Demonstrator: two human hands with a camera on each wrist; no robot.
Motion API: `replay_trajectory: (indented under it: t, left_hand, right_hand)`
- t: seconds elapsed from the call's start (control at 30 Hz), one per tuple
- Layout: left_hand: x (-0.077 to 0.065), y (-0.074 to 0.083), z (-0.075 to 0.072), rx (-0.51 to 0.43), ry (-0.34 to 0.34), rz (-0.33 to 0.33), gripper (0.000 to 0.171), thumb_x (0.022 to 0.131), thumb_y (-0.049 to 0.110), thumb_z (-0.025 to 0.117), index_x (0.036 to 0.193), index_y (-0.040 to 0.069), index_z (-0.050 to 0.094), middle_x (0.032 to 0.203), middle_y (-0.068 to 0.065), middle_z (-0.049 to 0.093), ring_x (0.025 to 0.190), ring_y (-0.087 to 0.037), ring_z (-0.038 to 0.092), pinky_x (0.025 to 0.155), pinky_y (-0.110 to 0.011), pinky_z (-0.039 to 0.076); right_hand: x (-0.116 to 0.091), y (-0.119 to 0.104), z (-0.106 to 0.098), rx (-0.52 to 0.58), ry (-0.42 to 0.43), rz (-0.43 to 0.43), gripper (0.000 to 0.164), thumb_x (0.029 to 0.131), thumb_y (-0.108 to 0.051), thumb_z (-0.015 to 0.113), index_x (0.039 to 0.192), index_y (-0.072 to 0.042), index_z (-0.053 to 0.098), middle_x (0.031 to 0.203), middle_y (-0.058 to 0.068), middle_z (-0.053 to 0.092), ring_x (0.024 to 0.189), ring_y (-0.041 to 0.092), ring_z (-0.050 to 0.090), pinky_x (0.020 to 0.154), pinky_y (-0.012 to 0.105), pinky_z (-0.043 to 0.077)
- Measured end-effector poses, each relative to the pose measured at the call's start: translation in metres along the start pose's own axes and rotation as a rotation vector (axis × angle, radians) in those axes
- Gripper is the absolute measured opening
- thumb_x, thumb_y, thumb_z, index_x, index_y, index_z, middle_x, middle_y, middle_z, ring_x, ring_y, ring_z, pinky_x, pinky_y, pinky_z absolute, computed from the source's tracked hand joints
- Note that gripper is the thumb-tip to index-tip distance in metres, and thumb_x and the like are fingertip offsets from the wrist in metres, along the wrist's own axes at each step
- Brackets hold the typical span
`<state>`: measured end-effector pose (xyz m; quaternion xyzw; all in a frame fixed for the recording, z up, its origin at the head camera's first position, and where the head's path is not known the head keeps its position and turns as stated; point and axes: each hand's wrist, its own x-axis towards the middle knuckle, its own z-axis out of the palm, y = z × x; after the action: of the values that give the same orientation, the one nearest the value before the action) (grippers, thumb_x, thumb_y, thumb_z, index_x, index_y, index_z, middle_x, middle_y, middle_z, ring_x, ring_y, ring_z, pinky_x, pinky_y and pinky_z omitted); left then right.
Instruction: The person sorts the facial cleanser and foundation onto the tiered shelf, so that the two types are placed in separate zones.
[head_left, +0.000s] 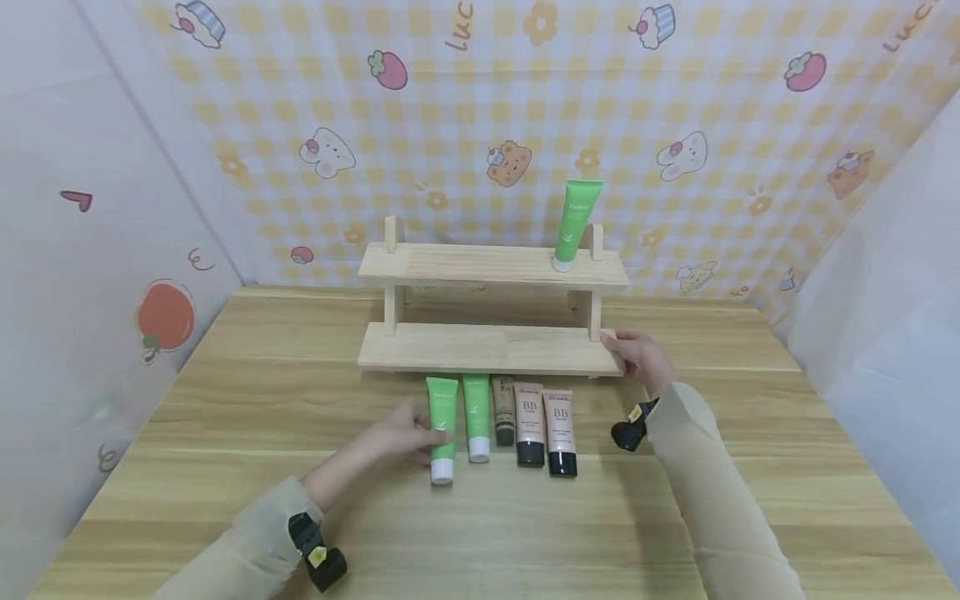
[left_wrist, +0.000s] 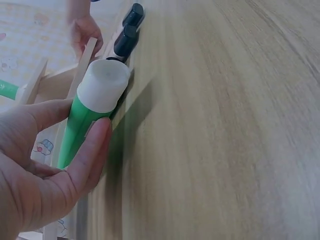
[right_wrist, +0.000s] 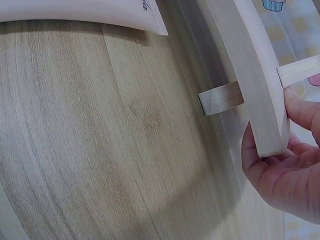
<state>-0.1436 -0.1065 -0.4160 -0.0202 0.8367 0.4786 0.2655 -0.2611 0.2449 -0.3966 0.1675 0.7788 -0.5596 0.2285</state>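
Observation:
My left hand (head_left: 408, 432) pinches a green squeeze tube (head_left: 442, 408) with a white cap, at the left end of a row of tubes. In the left wrist view, thumb and fingers lie on both sides of the tube (left_wrist: 82, 120) just below its cap. My right hand (head_left: 641, 354) grips the right end of the lower board of a two-tier wooden shelf (head_left: 480, 348). In the right wrist view, the thumb is on top of the board (right_wrist: 265, 100) and the fingers curl beneath it. Another green tube (head_left: 576, 225) stands cap down on the upper tier, at its right.
Beside the held tube lie a second green tube (head_left: 477, 417), a small brown tube (head_left: 504, 412) with a dark cap, and two pink BB cream tubes (head_left: 529, 421) with black caps. A checked cloth (head_left: 465, 100) hangs behind the shelf. White sheets flank the wooden table (head_left: 720, 333).

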Motion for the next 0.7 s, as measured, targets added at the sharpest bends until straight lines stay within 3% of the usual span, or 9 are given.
replay_trajectory:
  t: [0.27, 0.33, 0.47, 0.57, 0.7]
  left_hand:
    - [-0.004, 0.008, -0.004, 0.012, 0.0, 0.066, 0.032, 0.08, 0.019, 0.067, 0.098, -0.006, 0.057, 0.082, -0.013, 0.064, 0.068, -0.017, 0.063, 0.065, -0.03, 0.057]
    - [-0.003, 0.01, -0.004, 0.016, 0.005, 0.069, 0.034, 0.08, 0.02, 0.068, 0.1, -0.006, 0.057, 0.083, -0.012, 0.064, 0.068, -0.017, 0.063, 0.065, -0.03, 0.057]
    - [-0.001, 0.014, -0.004, 0.03, 0.03, 0.065, 0.041, 0.079, 0.022, 0.069, 0.105, -0.007, 0.057, 0.085, -0.012, 0.064, 0.07, -0.017, 0.062, 0.065, -0.03, 0.056]
    - [0.0, 0.018, -0.004, 0.064, 0.061, 0.069, 0.044, 0.078, 0.024, 0.07, 0.106, -0.006, 0.057, 0.087, -0.011, 0.063, 0.073, -0.018, 0.061, 0.066, -0.03, 0.055]
    - [0.002, 0.022, -0.006, 0.106, 0.099, 0.107, 0.046, 0.077, 0.023, 0.071, 0.109, -0.006, 0.056, 0.09, -0.011, 0.063, 0.079, -0.018, 0.06, 0.07, -0.031, 0.054]
  right_hand:
    - [0.001, -0.001, -0.001, -0.008, 0.014, 0.011, 0.066, 0.093, -0.033, 0.047, 0.144, -0.003, 0.019, 0.143, 0.02, 0.033, 0.101, 0.013, 0.049, 0.089, 0.022, 0.044]
    - [0.001, -0.001, -0.001, -0.007, 0.007, 0.01, 0.066, 0.094, -0.033, 0.047, 0.144, -0.002, 0.018, 0.144, 0.02, 0.033, 0.1, 0.012, 0.049, 0.089, 0.022, 0.044]
    - [0.001, -0.001, -0.001, -0.009, 0.007, 0.013, 0.066, 0.094, -0.033, 0.046, 0.144, -0.001, 0.017, 0.145, 0.021, 0.031, 0.112, 0.019, 0.048, 0.1, 0.03, 0.042]
    - [0.001, 0.0, -0.001, -0.007, 0.009, 0.016, 0.067, 0.094, -0.032, 0.046, 0.144, 0.0, 0.015, 0.146, 0.022, 0.028, 0.129, 0.028, 0.038, 0.11, 0.036, 0.033]
    - [0.001, 0.0, -0.001, -0.001, -0.002, 0.01, 0.068, 0.095, -0.032, 0.045, 0.144, 0.001, 0.012, 0.147, 0.023, 0.025, 0.135, 0.032, 0.03, 0.112, 0.039, 0.029]
